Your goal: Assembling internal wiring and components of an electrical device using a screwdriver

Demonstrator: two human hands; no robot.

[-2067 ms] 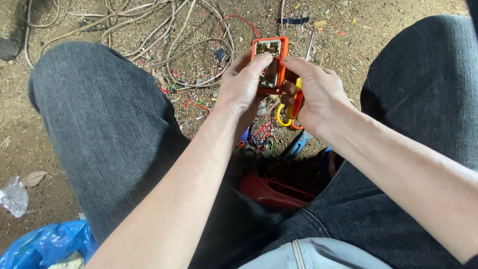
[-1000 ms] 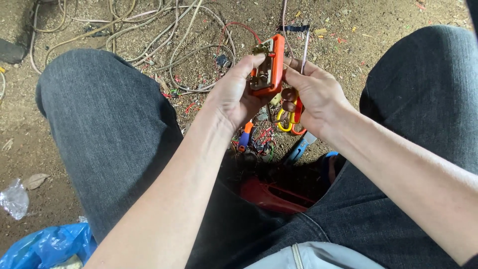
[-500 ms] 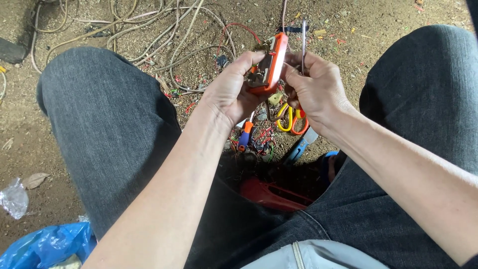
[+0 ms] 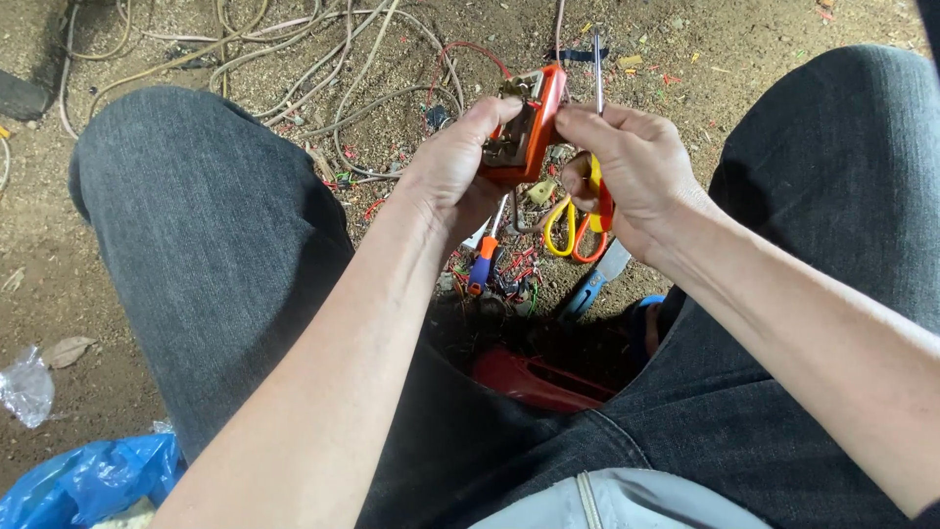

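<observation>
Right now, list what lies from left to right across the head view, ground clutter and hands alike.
Clear plastic scrap → blue bag → left hand → orange device → right hand.

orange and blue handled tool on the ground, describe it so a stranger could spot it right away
Look between the person's two knees in dark jeans, at the dirt just under the left hand. There lies the small screwdriver with an orange and blue handle, beside yellow-and-orange-handled scissors. Unlike the looped scissors, its handle is one straight stick.
</observation>
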